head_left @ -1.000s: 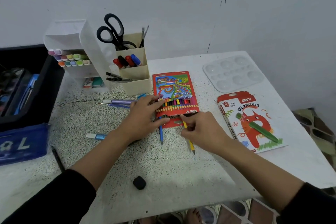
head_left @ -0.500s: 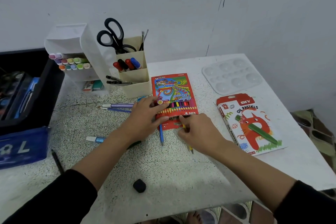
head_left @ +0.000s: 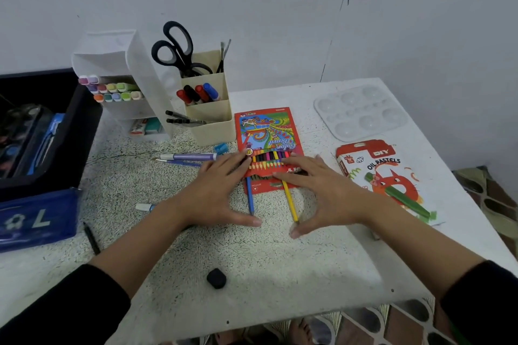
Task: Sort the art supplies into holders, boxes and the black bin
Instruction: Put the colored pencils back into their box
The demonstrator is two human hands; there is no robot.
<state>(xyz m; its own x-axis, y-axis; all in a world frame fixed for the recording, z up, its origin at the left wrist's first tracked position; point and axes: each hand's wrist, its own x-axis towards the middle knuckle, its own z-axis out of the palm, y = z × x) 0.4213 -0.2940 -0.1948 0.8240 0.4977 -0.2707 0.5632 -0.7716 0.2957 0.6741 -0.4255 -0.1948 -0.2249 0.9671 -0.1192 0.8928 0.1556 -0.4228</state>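
A red colour pencil box lies flat in the middle of the table. A blue pencil and a yellow pencil stick out of its near end. My left hand lies flat with straight fingers on the box's left side, its thumb at the blue pencil's tip. My right hand lies flat on the box's right side, thumb at the yellow pencil's tip. Neither hand grips anything.
A black bin with a blue pouch stands at the left. White marker holder, cream holder with scissors, palette, oil pastels box, blue sharpener, purple pens, black eraser, black pencil.
My right hand has let go of the yellow pencil and spread flat over the box. My left hand has flattened too. The pencils stick out of the box about as far as before.
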